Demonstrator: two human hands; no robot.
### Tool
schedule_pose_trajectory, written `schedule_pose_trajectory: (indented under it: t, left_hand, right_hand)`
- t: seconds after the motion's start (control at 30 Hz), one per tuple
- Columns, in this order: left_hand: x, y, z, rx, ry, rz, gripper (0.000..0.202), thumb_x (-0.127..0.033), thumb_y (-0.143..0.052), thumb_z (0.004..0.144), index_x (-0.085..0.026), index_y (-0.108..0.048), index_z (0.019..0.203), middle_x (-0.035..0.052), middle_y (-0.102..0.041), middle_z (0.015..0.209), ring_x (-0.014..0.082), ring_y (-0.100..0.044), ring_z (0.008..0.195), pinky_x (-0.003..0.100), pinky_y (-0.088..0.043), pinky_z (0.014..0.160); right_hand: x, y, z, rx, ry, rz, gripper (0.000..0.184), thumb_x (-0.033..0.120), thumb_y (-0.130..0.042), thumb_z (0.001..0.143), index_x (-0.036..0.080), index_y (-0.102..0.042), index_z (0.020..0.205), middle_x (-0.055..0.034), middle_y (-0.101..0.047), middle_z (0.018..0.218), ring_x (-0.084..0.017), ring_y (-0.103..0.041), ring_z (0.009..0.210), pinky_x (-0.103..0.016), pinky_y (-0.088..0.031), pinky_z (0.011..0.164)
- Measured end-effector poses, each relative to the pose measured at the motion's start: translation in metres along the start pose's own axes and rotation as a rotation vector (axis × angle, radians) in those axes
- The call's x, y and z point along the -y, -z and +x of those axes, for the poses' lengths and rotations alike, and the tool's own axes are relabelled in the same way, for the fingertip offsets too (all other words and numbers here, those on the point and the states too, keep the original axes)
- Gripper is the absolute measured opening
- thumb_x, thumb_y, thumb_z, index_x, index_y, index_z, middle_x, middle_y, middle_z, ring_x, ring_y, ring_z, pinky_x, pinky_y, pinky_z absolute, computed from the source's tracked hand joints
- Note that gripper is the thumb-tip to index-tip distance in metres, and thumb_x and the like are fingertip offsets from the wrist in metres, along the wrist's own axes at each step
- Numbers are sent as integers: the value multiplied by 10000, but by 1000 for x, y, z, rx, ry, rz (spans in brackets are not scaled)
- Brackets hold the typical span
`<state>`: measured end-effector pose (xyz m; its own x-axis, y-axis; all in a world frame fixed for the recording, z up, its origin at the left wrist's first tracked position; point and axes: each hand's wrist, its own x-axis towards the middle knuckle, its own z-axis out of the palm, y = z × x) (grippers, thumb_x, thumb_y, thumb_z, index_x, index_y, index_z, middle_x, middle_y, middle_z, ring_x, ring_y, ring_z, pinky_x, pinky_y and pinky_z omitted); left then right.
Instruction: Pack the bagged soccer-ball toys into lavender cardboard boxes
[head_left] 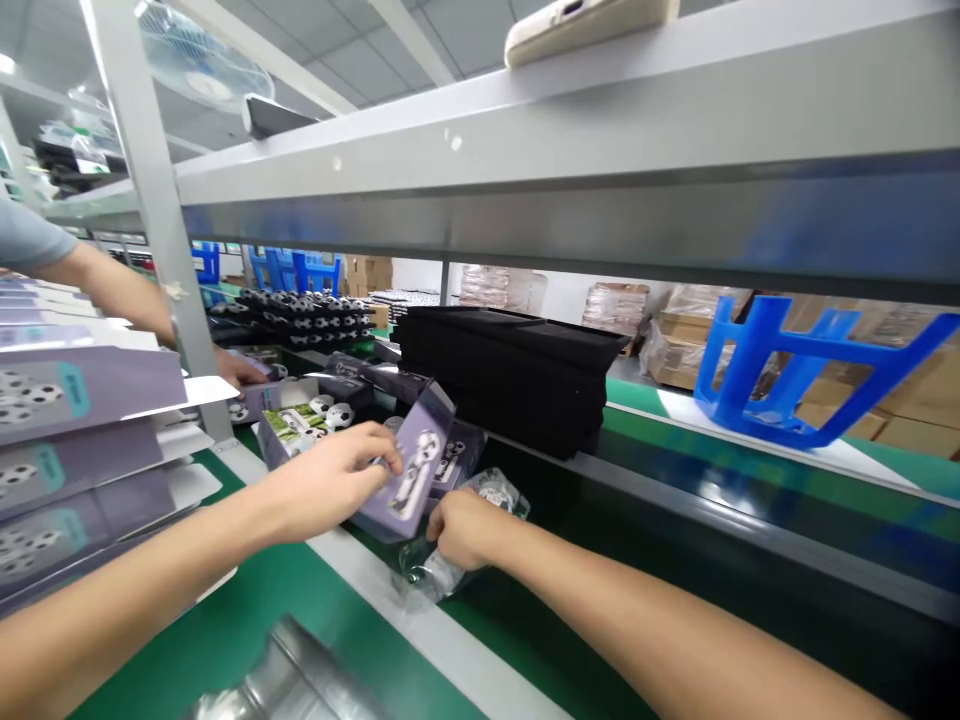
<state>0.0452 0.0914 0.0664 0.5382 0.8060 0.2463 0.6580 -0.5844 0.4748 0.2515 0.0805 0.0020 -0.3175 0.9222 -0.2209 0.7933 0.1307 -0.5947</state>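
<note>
Op in hand: L hand (pixel 330 480) has fingers (pixel 386 457) on the edge of a purple football-print carton (pixel 412 470), which stands tilted, not flat, just above the green tabletop (pixel 240 620). R hand (pixel 469 528) rests on a clear plastic bag (pixel 431 570) lying just beside the carton's lower end. R fingertips are hidden, so grip cannot be confirmed. Hands are apart but near each other, w/ carton & bag between them.

Behind the carton: open box w/ football-print items (pixel 300 425). Far left: a co-worker's hand (pixel 240 368) at a purple carton (pixel 255 400), beside a stack of flat purple cartons (pixel 75 400). Rear: stacked black foam trays (pixel 502 380). Right: blue plastic rack (pixel 780 370), under a grey steel shelf (pixel 525 170).
</note>
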Motion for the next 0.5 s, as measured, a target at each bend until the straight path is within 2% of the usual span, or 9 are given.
schedule_pose_trajectory:
  t: [0.07,0.13,0.17,0.2,0.23,0.3,0.37,0.43,0.5]
  left_hand:
    - [7,-18,0,18,82,82,396,-538,-426,839,-249,-677,942,53,-595,1161,276,-559,1070,403,-462,963]
    - [10,-42,10,-19,189,254,609,-741,-454,840,-213,-640,1079,121,-556,1200,342,-518,1140,460,-447,992]
    - [12,-54,18,-49,270,344,715,-794,-473,821,-176,-610,1153,167,-523,1245,390,-478,1201,496,-433,1009]
    - [14,-65,27,-71,360,414,797,-807,-492,811,-127,-571,1219,215,-490,1281,438,-439,1247,535,-414,1025]
    - [18,-74,37,-81,448,455,849,-795,-509,813,-75,-533,1262,258,-465,1301,473,-422,1266,575,-386,1044]
    - [30,-86,56,-83,587,456,879,-741,-545,820,-11,-473,1304,324,-430,1330,502,-458,1242,643,-300,1086]
    - [45,-89,67,-82,683,436,830,-670,-603,799,-34,-454,1310,359,-400,1367,521,-481,1229,675,-257,1089]
    - [60,-86,72,-88,750,416,796,-595,-633,784,-72,-415,1343,363,-407,1382,527,-452,1273,665,-304,1057]
    - [72,-82,73,-73,765,373,839,-572,-591,823,-44,-320,1416,323,-532,1275,468,-496,1265,605,-374,1037]
  right_hand:
    - [5,-2,6,23,69,-310,349,-18,-705,617,99,-713,946,-168,-638,1137,-436,-515,1189,-562,-413,1079]
    - [0,-2,2,84,120,-647,576,115,-788,641,98,-647,1199,-177,-566,1274,-412,-457,1238,-557,-371,1120]
    - [-6,0,-3,120,141,-804,673,199,-818,672,103,-587,1297,-163,-545,1307,-378,-464,1224,-529,-378,1124]
    - [-12,3,-7,139,152,-941,689,253,-821,714,103,-557,1331,-150,-542,1309,-347,-480,1197,-501,-391,1119]
    - [-18,8,-11,136,159,-1037,624,269,-812,756,98,-573,1308,-144,-557,1286,-326,-491,1174,-477,-395,1118]
    - [-30,17,-12,108,171,-1102,464,229,-784,810,99,-624,1226,-142,-595,1222,-320,-491,1167,-485,-377,1130]
    - [-43,24,-7,158,191,-1095,427,213,-775,826,132,-628,1218,-119,-626,1181,-315,-504,1159,-493,-413,1098]
    - [-54,23,-1,214,214,-1054,554,223,-820,786,152,-578,1280,-99,-613,1231,-296,-519,1160,-472,-453,1068]
    - [-65,16,-3,187,217,-1018,628,212,-836,759,129,-539,1306,-110,-583,1280,-282,-525,1171,-452,-456,1078]
